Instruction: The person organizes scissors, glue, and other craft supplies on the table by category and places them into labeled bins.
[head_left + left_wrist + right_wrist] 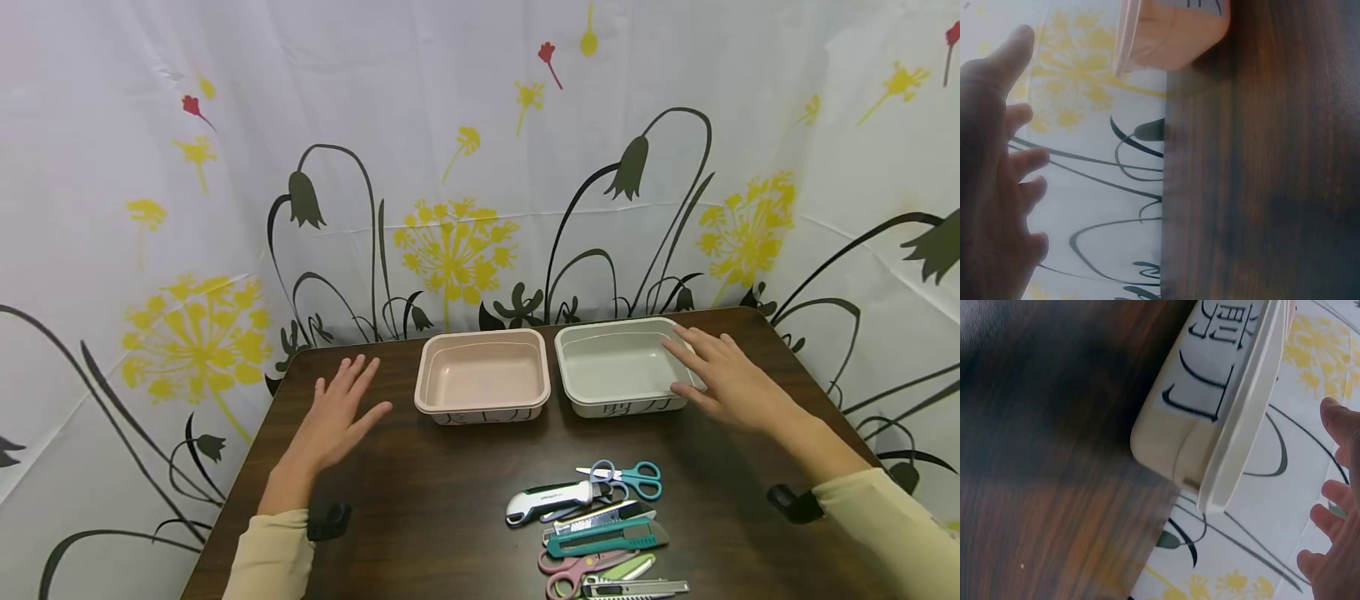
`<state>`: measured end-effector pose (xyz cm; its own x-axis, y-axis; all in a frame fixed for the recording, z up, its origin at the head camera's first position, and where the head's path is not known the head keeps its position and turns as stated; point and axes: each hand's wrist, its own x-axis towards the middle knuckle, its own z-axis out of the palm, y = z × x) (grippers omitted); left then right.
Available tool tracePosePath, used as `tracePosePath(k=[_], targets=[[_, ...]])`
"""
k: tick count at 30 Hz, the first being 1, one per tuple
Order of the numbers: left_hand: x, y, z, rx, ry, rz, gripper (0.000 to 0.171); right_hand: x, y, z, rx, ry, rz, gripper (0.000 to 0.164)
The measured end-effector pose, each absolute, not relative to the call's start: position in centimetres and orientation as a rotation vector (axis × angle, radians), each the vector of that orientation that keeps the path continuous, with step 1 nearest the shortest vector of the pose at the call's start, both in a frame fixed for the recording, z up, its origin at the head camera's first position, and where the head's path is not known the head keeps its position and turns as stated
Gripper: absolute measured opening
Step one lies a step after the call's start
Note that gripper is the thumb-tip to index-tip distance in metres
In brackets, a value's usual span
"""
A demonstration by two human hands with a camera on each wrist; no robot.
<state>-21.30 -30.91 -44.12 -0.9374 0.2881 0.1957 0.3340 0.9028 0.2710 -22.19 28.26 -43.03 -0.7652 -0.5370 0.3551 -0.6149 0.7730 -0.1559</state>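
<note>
My left hand [333,425] hovers over the table's left side with fingers spread, holding nothing; a pink plastic bin [483,375] stands to its right. My right hand [723,375] is raised at the right end of a pale grey-green bin [622,367], its fingers overlapping that rim in the head view and also holding nothing. In the right wrist view a label with black characters shows on the front of the grey-green bin [1166,440]. Near the front lie a white-and-black utility knife [551,500], blue scissors [637,479], a teal cutter [600,540] and pink scissors [577,571].
A green cutter [630,569] and a grey cutter [637,588] lie at the near end of the pile. The dark wooden table [420,508] backs onto a white curtain [450,125] printed with flowers. Both bins stand side by side at the back edge.
</note>
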Motion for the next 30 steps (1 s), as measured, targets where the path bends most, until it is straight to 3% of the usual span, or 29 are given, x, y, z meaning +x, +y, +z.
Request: tracePosePath(k=[8, 22, 30], targets=[[-21.7, -30.4, -45.2, -0.495, -2.908, -0.507, 0.077, -20.3, 26.2, -44.2, 1.075, -2.525, 0.396, 0.073], [-22.1, -27.9, -47.7, -0.495, -2.955, -0.591, 0.077, -13.1, 21.3, -49.7, 1.355, -2.498, 0.462, 0.059], [-22.7, -26.2, -49.0, -0.462, -2.970, -0.725, 0.081, -10.9, 20.0, -50.9, 1.437, -2.494, 0.459, 0.049]])
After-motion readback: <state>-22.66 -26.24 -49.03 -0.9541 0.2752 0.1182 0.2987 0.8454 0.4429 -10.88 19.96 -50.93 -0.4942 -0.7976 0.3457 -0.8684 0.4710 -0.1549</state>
